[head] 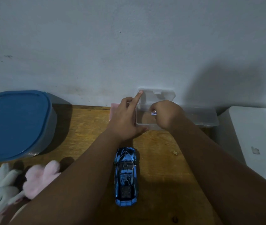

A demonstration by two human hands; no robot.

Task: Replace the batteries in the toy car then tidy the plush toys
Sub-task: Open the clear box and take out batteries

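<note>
Car point(125, 176) nearest, on its wheels on the bench point(83, 135), between my forearms, untouched. Neither grip is on it.

Just past it, close to the wall, the box point(139, 126) stands open with its lid point(159, 95) tipped back.

Left grip point(125, 116): forefinger straight up on the lid's left corner, thumb at the box's front corner, other fingers curled at its left side. It braces the box.

Right grip point(166, 114): down inside the box, fingertips pinched on a small thing with blue and red print. A battery point(153, 113), I judge; too small to be sure.

Step in hand, as I read it: fetching the battery.
- Hold the left brace, so the light box cannot slide and the lid cannot drop.
- Lift straight up past the rim before drawing back.
- Set the battery down beside the car, not on it.
- The car then needs turning over; no hatch shows from above.

Plush toys point(36, 179) lie at the bench's left edge, below the blue tub point(15, 122). Later work.
</note>
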